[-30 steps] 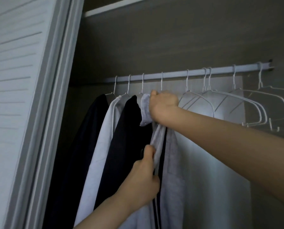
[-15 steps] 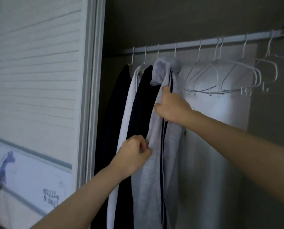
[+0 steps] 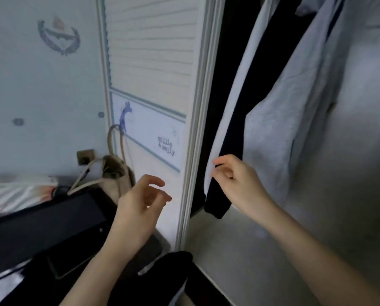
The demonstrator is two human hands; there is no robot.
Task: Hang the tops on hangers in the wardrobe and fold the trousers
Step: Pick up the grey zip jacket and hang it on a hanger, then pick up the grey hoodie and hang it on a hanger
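A grey top (image 3: 295, 111) with a dark stripe hangs in the wardrobe at the right. To its left hang a dark top (image 3: 233, 138), a white top (image 3: 235, 91) and another dark garment in shadow. My right hand (image 3: 235, 180) hovers in front of the dark top's lower sleeve with fingers loosely curled, holding nothing. Lower left of it, my left hand (image 3: 140, 204) hangs in the air in front of the wardrobe door, fingers relaxed and empty. Hangers and rail are out of view.
The white louvred wardrobe door (image 3: 153, 62) stands left of the opening. A beige bag (image 3: 116, 173) leans against it beside a wall socket (image 3: 85, 156). Dark flat items (image 3: 43, 224) and dark cloth (image 3: 162, 277) lie at the lower left. The wardrobe floor (image 3: 240, 246) is pale.
Both hands have let go of the grey top and dropped down. The view has swung down and left, so the rail and hangers have left the frame.
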